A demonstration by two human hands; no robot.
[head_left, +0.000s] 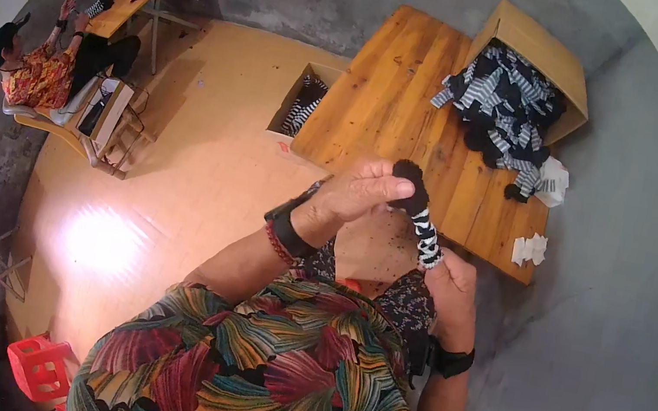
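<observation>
Between my hands is a small knitted piece, black and bulky at one end and banded black and white toward the other; whether it is a sock or a glove I cannot tell. My left hand grips the black end with thumb and fingers. Closed round the striped end is my right hand, lower and to the right. The piece is held in front of my body, over the near edge of the wooden table. Part of the black end is hidden behind my left fingers.
A tipped cardboard box spills a heap of striped knitwear onto the table. White paper scraps lie at its right corner. Left of the table stands another box. Far left, a seated person works at a table; a red stool stands lower left.
</observation>
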